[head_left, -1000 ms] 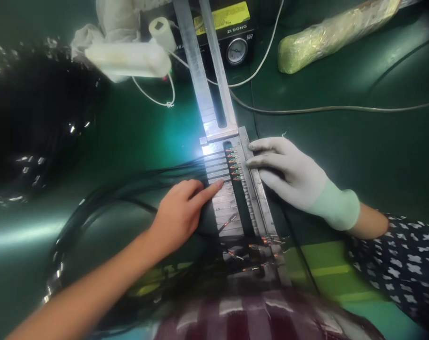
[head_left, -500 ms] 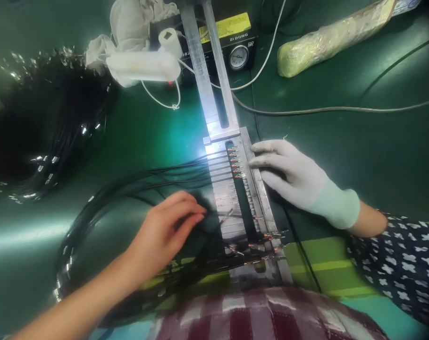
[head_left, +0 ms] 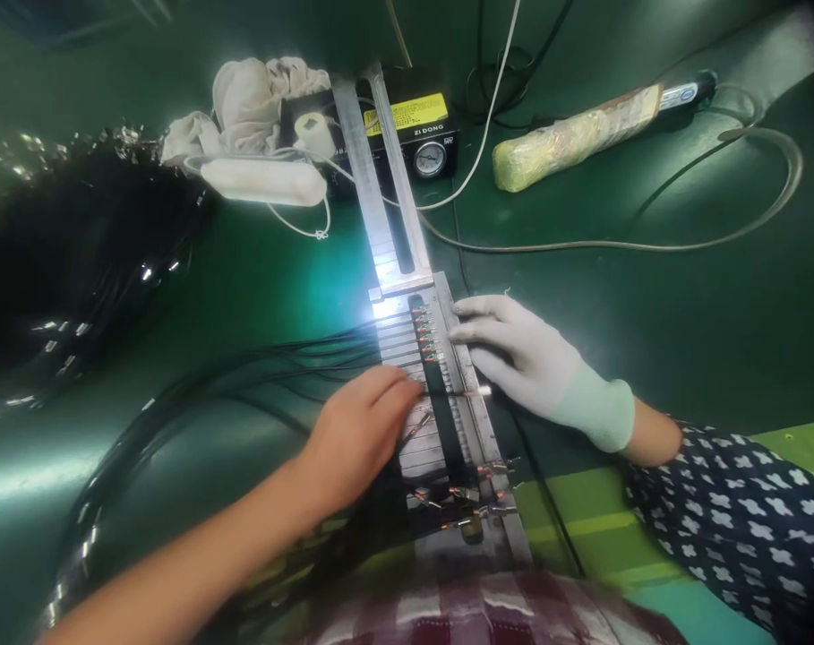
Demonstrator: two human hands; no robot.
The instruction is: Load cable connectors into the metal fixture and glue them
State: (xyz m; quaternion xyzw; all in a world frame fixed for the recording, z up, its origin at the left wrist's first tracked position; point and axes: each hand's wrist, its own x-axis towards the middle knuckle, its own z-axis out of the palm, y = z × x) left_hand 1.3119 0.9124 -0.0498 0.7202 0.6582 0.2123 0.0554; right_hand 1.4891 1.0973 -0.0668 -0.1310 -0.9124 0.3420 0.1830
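My bare left hand point(head_left: 359, 434) is over the left side of a slotted metal fixture point(head_left: 424, 452), its fingers pinched on a black cable point(head_left: 450, 393). That cable crosses the dark groove, and its bright tip lies over the right rail. My right hand point(head_left: 531, 358), in a white glove with a mint cuff, rests its spread fingertips along the rail's right edge. Several cables with orange-and-metal ends point(head_left: 428, 333) sit side by side in the upper slots. Loose cable ends point(head_left: 464, 493) lie across the lower part of the fixture.
A black box with a gauge point(head_left: 430, 159) stands at the back, behind the fixture's long metal arm point(head_left: 413, 215). A white lamp-like bar point(head_left: 265, 182) and cloth point(head_left: 245, 103) are back left. Black cable bundles point(head_left: 98, 260) lie left. A plastic-wrapped tool point(head_left: 574, 139) lies back right.
My left hand has moved right onto the fixture, bringing the cable up nearer the filled slots. My right hand stays at the rail. The camera view has shifted, so the scene sits lower and further left.
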